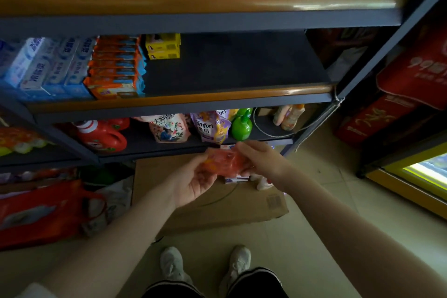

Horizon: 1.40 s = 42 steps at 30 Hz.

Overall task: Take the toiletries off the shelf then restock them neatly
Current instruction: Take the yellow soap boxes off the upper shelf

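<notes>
- Red packet (223, 161), blurred in plastic wrap, sits between both hands, below the middle shelf (237, 65) and in front of the bottom shelf's edge.
- Left hand (193, 182) lies palm up under the packet's left end, its fingers curled up around that end.
- Right hand (260, 161) comes over the packet's right end, fingers bent down along the far side; the thumb is hidden, so the exact pinch cannot be told.
- Middle shelf holds blue toothpaste boxes (46, 68) at the left, a stack of orange packs (116, 68) just beside them, and yellow boxes (162, 46) at the back; its right half is bare dark board.
- Bottom shelf carries red jugs (101, 136), a floral pouch (169, 128), a purple Comfort pouch (212, 127), a green bottle (242, 126) and pale bottles (287, 116) at the right.
- Cardboard (217, 205) lies flat on the tiled floor beneath the hands, with small items on it, partly hidden by the packet.
- Two white shoes (173, 264) stand near the cardboard's near edge.
- Red bag (41, 210) rests on the floor at the left.
</notes>
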Available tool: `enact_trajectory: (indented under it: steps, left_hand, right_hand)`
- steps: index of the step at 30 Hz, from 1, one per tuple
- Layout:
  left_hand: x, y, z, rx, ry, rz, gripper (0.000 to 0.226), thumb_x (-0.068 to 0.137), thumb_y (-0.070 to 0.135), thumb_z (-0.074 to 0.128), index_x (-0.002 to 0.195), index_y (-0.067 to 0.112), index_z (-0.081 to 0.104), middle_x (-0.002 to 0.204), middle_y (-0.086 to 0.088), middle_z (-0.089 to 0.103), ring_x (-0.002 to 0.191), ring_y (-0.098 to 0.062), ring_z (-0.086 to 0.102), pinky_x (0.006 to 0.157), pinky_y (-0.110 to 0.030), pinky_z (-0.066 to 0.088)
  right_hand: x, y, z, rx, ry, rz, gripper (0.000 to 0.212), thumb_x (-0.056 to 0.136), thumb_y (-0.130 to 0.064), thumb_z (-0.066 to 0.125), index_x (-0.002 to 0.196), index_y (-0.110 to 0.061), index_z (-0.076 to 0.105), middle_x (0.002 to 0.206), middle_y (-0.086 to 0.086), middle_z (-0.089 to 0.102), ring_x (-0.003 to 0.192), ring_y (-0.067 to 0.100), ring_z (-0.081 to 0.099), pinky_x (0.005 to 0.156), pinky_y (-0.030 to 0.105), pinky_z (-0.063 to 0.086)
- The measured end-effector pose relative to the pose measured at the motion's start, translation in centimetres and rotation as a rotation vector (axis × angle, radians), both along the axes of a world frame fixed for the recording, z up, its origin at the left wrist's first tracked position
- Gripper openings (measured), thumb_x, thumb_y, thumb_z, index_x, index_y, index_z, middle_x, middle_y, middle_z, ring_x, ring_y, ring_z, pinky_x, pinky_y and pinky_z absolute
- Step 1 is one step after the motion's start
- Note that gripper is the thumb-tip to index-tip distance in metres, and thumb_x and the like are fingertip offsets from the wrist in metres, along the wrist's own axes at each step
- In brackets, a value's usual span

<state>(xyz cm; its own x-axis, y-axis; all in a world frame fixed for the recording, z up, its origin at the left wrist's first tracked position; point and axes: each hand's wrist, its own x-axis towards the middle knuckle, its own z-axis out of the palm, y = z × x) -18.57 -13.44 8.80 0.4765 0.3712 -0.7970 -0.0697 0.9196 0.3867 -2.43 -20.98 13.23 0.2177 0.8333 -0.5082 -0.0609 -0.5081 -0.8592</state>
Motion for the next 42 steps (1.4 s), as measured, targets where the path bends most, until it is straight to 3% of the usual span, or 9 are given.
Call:
enact_trajectory:
  steps: [4,9,14,20,23,26,31,37,42]
  left_hand:
    - [-1.0,0.7,-3.7,0.045,0.154,0.099,0.019,0.085,0.013,0.062,0.095,-0.001,0.055,0.083,-0.015,0.062,0.072,-0.020,0.062,0.053,-0.020,0.055]
    - [-1.0,2.4,-10.7,0.065,0.381,0.187,0.011,0.085,0.011,0.064,0.089,0.004,0.056,0.092,-0.012,0.060,0.077,-0.017,0.060,0.058,-0.021,0.055]
    - [0.5,6.0,-18.5,0.149,0.442,0.239,0.009,0.088,0.010,0.061,0.082,0.009,0.054,0.084,-0.005,0.056,0.070,-0.012,0.054,0.056,-0.015,0.052]
    - [2.3,7.7,-24.5,0.347,0.463,0.108,0.011,0.091,0.007,0.056,0.098,0.013,0.050,0.083,-0.001,0.053,0.068,-0.010,0.048,0.064,-0.018,0.043]
    - [2.5,7.2,-27.4,0.413,0.504,0.025,0.022,0.089,0.008,0.059,0.110,0.008,0.054,0.094,-0.007,0.059,0.071,-0.011,0.053,0.057,-0.016,0.044]
    - [2.4,6.5,-29.7,0.595,0.688,-0.129,0.034,0.086,0.012,0.064,0.119,0.007,0.055,0.112,-0.013,0.063,0.093,-0.022,0.060,0.074,-0.027,0.046]
    - [2.2,6.5,-30.8,0.817,0.896,-0.435,0.051,0.086,0.030,0.064,0.130,0.010,0.049,0.122,-0.008,0.060,0.108,-0.024,0.058,0.081,-0.027,0.041]
    - [0.3,7.4,-27.4,0.887,0.792,-0.598,0.066,0.084,0.034,0.065,0.140,0.018,0.034,0.136,-0.003,0.048,0.118,-0.018,0.051,0.092,-0.029,0.042]
    - [-1.8,11.6,-17.0,1.644,0.782,-0.401,0.040,0.089,0.036,0.052,0.125,0.019,0.050,0.118,0.001,0.056,0.106,-0.010,0.052,0.091,-0.023,0.042]
  right_hand:
    - [1.5,1.2,-4.5,-0.078,-0.084,0.000,0.018,0.095,-0.026,0.049,0.093,-0.011,0.059,0.088,0.007,0.060,0.064,0.013,0.057,0.068,0.030,0.048]
    - [2.8,3.4,-11.1,-0.204,-0.031,-0.022,0.019,0.094,-0.013,0.048,0.077,-0.015,0.056,0.070,0.002,0.060,0.051,0.008,0.054,0.056,0.022,0.042]
    - [3.3,6.7,-17.6,-0.192,-0.264,0.116,0.019,0.090,-0.010,0.049,0.073,-0.015,0.057,0.073,0.005,0.060,0.064,0.016,0.054,0.059,0.024,0.041]
    - [2.9,10.0,-22.9,-0.134,-0.420,0.207,0.015,0.090,-0.010,0.049,0.081,-0.015,0.060,0.079,0.004,0.064,0.075,0.023,0.061,0.074,0.032,0.048]
    - [2.6,10.3,-24.5,-0.126,-0.408,0.170,0.018,0.090,-0.009,0.050,0.078,-0.018,0.059,0.073,-0.001,0.062,0.065,0.014,0.058,0.067,0.026,0.046]
    - [2.6,10.3,-25.2,-0.107,-0.429,0.158,0.015,0.092,-0.013,0.051,0.082,-0.017,0.062,0.069,-0.008,0.062,0.060,0.005,0.056,0.056,0.012,0.042]
    - [2.6,10.8,-24.9,-0.057,-0.491,0.196,0.015,0.090,-0.011,0.053,0.080,-0.018,0.061,0.077,0.002,0.067,0.057,0.002,0.054,0.053,0.007,0.039]
    - [1.8,11.9,-20.6,0.125,-0.479,0.198,0.027,0.090,-0.010,0.053,0.077,-0.033,0.058,0.072,-0.009,0.064,0.060,0.001,0.057,0.064,0.017,0.044]
    - [-0.1,15.7,-12.5,0.490,-0.601,0.183,0.017,0.089,-0.014,0.051,0.086,-0.029,0.059,0.072,-0.015,0.062,0.063,0.002,0.057,0.059,0.014,0.045]
